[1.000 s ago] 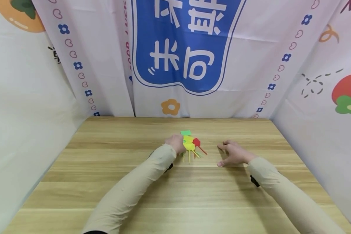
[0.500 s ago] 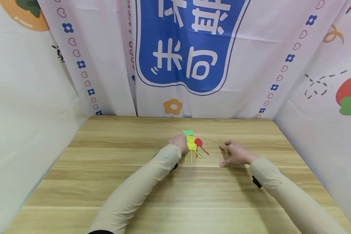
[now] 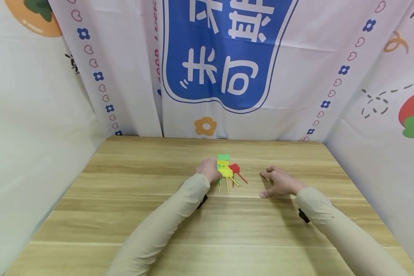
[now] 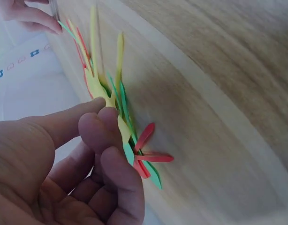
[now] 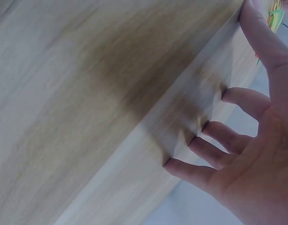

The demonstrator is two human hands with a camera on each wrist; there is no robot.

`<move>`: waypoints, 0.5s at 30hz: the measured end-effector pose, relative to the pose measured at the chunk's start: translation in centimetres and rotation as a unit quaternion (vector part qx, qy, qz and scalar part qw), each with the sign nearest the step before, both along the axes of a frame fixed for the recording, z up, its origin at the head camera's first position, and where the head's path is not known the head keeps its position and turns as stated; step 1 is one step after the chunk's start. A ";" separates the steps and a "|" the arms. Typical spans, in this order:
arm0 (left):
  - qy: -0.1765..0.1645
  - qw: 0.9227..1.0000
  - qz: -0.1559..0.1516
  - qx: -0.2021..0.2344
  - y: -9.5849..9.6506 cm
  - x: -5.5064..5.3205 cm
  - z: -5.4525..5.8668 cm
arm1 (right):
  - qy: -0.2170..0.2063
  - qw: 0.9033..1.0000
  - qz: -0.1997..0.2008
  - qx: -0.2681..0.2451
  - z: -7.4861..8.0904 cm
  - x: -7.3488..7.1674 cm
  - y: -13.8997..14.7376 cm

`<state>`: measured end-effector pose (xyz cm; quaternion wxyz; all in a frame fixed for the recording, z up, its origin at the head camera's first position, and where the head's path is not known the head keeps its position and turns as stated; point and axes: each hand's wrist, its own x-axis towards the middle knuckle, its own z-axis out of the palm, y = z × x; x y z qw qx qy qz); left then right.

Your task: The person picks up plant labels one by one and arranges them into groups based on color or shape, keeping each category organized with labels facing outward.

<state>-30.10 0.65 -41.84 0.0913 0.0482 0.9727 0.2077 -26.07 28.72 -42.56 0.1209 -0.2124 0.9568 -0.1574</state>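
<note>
One yellow cutout (image 4: 96, 85) sat near the counter's (image 3: 227, 237) far edge, pinched by the left hand (image 3: 208, 169); right hand (image 3: 281, 182) spread, fingertips (image 5: 170, 165) down. Thin stems (image 4: 94, 42) near green pieces (image 4: 155, 179) probably called for light, level handling.

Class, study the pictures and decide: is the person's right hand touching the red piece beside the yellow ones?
Apart. The head view shows it: a strip of wooden table lies between the right hand and the red piece.
</note>
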 end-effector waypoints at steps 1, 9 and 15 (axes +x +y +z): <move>0.007 1.000 0.000 -0.001 0.0 0.1 0.0 | 0.000 1.000 0.001 -0.001 0.0 0.0 0.0; 0.046 0.998 -0.009 -0.035 -0.2 0.7 0.5 | 0.010 1.000 0.000 -0.001 -0.1 0.1 0.0; 0.059 0.997 -0.014 -0.050 -0.9 1.3 1.2 | 0.013 1.000 -0.002 -0.001 -0.1 0.2 -0.2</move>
